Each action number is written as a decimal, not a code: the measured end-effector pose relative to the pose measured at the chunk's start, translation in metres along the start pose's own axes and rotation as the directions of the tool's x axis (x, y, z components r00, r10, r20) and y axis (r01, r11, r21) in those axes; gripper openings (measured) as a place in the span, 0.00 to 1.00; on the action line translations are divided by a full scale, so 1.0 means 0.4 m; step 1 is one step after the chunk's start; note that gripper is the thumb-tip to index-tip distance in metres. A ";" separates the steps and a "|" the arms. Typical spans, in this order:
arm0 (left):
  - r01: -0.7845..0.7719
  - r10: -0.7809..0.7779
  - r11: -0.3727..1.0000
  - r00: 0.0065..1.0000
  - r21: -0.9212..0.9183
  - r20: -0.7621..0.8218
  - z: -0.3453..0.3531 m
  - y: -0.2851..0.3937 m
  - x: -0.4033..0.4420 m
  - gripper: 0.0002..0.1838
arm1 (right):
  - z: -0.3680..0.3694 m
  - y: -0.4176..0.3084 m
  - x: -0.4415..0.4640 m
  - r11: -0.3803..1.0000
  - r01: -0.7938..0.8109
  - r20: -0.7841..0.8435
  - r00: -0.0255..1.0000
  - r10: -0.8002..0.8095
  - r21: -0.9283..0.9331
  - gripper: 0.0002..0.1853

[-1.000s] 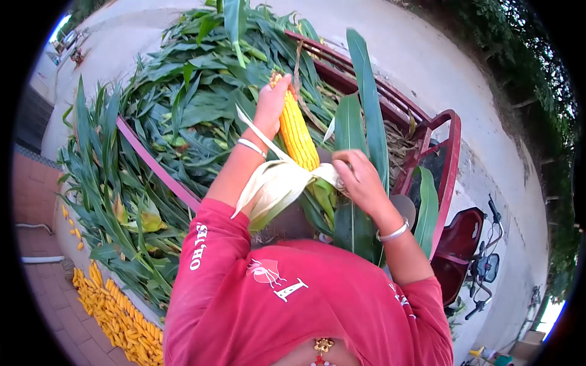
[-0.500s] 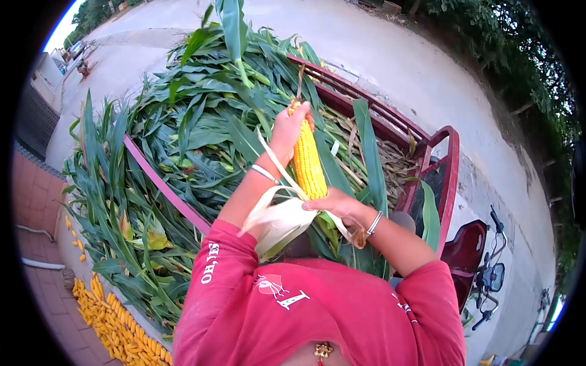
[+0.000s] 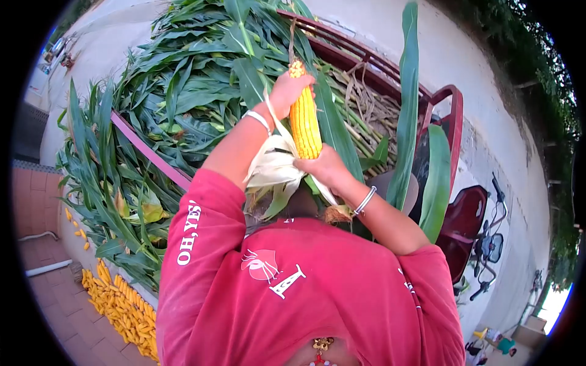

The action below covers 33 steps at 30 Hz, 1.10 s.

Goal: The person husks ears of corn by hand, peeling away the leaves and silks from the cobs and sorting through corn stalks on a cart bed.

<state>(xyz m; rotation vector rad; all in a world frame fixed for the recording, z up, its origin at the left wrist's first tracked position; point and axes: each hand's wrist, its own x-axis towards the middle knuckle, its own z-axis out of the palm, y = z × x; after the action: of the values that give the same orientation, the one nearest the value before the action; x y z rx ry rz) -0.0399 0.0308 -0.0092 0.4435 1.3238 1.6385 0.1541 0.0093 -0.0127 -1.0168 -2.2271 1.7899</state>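
A yellow ear of corn (image 3: 305, 122) stands nearly upright in front of my chest, its kernels bared. My left hand (image 3: 289, 93) is closed round its upper part, just below the tip. At the lower end, my right hand (image 3: 325, 167) grips the base of the ear where the husk joins. Pale peeled-back husk (image 3: 274, 166) hangs below and left of the cob, and one thin strip rises along my left wrist. Brown silk (image 3: 337, 213) dangles beneath my right hand.
Green corn stalks (image 3: 201, 91) are heaped ahead and to the left, across a pink rail (image 3: 149, 151). A red metal cart frame (image 3: 452, 116) stands at right, near handlebars (image 3: 488, 247). Husked ears (image 3: 125, 314) lie piled on bricks at lower left. People (image 3: 497, 344) appear far lower right.
Both hands and the ear appear higher in view, and the ear is more upright. The peeled husk hangs lower beside it. My grips look the same, and the view has shifted.
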 end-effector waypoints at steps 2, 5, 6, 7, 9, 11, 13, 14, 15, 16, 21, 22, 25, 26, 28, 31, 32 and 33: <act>0.029 -0.029 0.999 1.000 0.047 0.006 -0.005 -0.016 0.012 0.08 | 0.008 0.010 -0.002 1.000 -0.027 -0.021 0.999 0.027 0.009 0.18; 0.151 -0.151 0.985 0.989 0.087 -0.004 -0.011 -0.025 0.038 0.09 | 0.018 0.043 0.016 1.000 0.010 -0.031 0.999 -0.010 -0.006 0.18; 0.155 -0.155 0.984 0.988 0.086 -0.003 -0.013 -0.031 0.045 0.09 | 0.017 0.034 0.011 1.000 0.005 -0.031 1.000 -0.005 -0.006 0.18; 0.177 -0.178 0.981 0.984 0.080 -0.002 -0.018 -0.032 0.050 0.09 | 0.015 0.014 0.004 1.000 -0.013 -0.029 1.000 0.012 -0.011 0.18; 0.216 -0.217 0.973 0.976 0.079 0.010 -0.022 -0.040 0.060 0.09 | 0.012 0.002 0.001 0.999 -0.013 -0.022 1.000 0.012 -0.036 0.19; 0.290 -0.294 0.951 0.955 0.107 0.033 -0.030 -0.049 0.072 0.09 | 0.015 -0.005 -0.010 0.997 -0.012 -0.014 1.000 0.011 -0.073 0.20; 0.447 -0.491 0.857 0.860 0.257 0.139 -0.056 -0.067 0.088 0.09 | 0.051 -0.007 -0.017 0.929 0.135 -0.024 0.988 -0.152 -0.346 0.25; 0.494 -0.536 0.828 0.836 0.264 0.116 -0.058 -0.097 0.101 0.10 | 0.056 -0.006 -0.023 0.951 0.022 -0.012 1.000 -0.027 -0.310 0.27; 0.409 -0.434 0.889 0.897 0.208 0.090 -0.052 -0.099 0.087 0.11 | 0.048 0.011 -0.018 0.961 0.044 -0.004 0.999 -0.047 -0.271 0.27; 0.303 -0.315 0.940 0.947 0.158 0.063 -0.044 -0.084 0.084 0.11 | 0.035 0.000 -0.011 0.969 0.076 -0.002 0.997 -0.079 -0.234 0.27; 0.167 -0.168 0.985 0.985 0.042 0.035 -0.041 -0.032 0.038 0.10 | 0.009 -0.008 -0.012 0.965 0.116 0.039 0.993 -0.110 -0.234 0.25; 0.165 -0.166 0.986 0.986 0.041 0.031 -0.041 -0.026 0.027 0.10 | 0.016 0.007 -0.006 0.977 0.127 0.066 0.991 -0.117 -0.169 0.23; -0.213 0.211 0.969 0.977 0.126 0.033 -0.008 0.018 -0.019 0.15 | 0.032 0.055 0.028 0.984 0.122 0.092 0.990 -0.111 -0.127 0.21; -0.217 0.214 0.968 0.976 0.126 0.038 0.016 0.032 -0.043 0.15 | 0.032 0.071 0.034 0.984 0.092 0.097 0.992 -0.077 -0.155 0.20; -0.443 0.540 0.613 0.839 0.655 0.062 0.072 0.090 -0.125 0.16 | 0.031 0.052 0.029 0.983 0.059 0.111 0.993 -0.040 -0.176 0.20; -0.679 0.676 0.415 0.676 0.606 0.294 0.147 0.107 -0.228 0.21 | 0.033 0.052 0.027 0.981 0.113 0.096 0.990 -0.099 -0.159 0.20; -0.743 0.705 0.339 0.607 0.577 0.368 0.162 0.104 -0.250 0.21 | 0.037 0.060 0.025 0.981 0.114 0.096 0.990 -0.100 -0.158 0.20; -0.747 0.705 0.333 0.603 0.576 0.374 0.178 0.110 -0.262 0.21 | 0.043 0.072 0.028 0.970 0.240 0.040 0.970 -0.238 -0.042 0.20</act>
<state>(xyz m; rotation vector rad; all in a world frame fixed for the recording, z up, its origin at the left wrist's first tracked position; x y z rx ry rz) 0.0453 -0.0155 0.0833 1.7879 1.8237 1.6969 0.1496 0.0037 -0.0473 -0.6927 -2.3069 1.6715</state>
